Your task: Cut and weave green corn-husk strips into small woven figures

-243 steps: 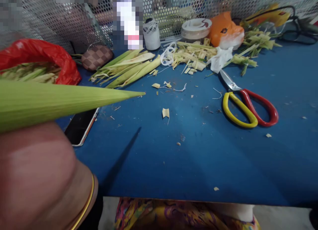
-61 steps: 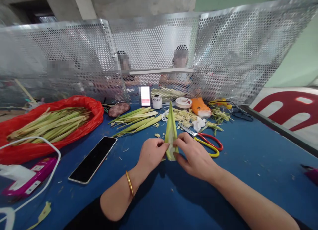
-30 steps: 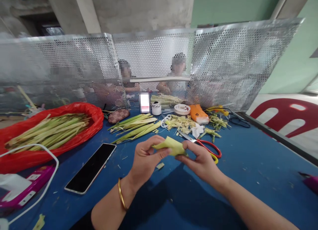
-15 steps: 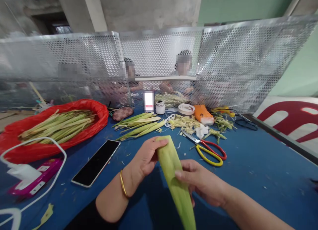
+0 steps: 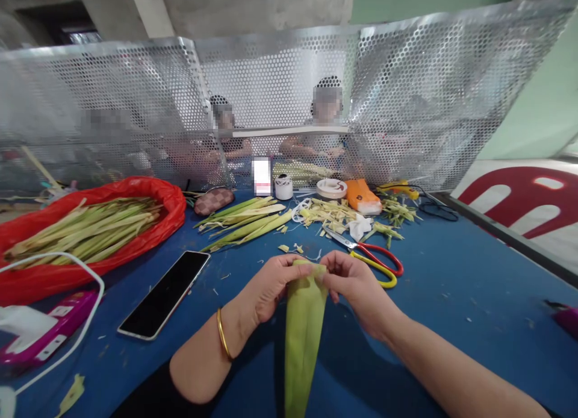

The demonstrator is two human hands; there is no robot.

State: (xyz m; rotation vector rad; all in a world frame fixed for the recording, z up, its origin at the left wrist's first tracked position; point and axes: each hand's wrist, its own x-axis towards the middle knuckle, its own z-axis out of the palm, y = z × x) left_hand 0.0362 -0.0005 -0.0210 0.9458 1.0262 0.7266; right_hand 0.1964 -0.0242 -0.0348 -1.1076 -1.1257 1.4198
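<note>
Over the blue table (image 5: 451, 297) both my hands pinch the wide far end of a long green leaf (image 5: 302, 333). Its narrow tip points back toward me and runs off the bottom of the view. My left hand (image 5: 271, 285), with a gold bangle on the wrist, grips the leaf's left corner. My right hand (image 5: 356, 282) grips the right corner. Red-and-yellow scissors (image 5: 374, 258) lie just beyond my right hand.
A red bag of leaves (image 5: 90, 231) sits at the left, a black phone (image 5: 165, 293) beside it, and a pink device with a white cable (image 5: 49, 330) nearer me. Loose leaves (image 5: 244, 219), trimmings (image 5: 334, 213), a thread spool (image 5: 283, 187) and tape roll (image 5: 331, 188) line the perforated metal screen (image 5: 289, 99). People sit behind it.
The leaf was turned from sideways to pointing at me. My right hand slid from the leaf's middle up to its far end, beside my left hand.
</note>
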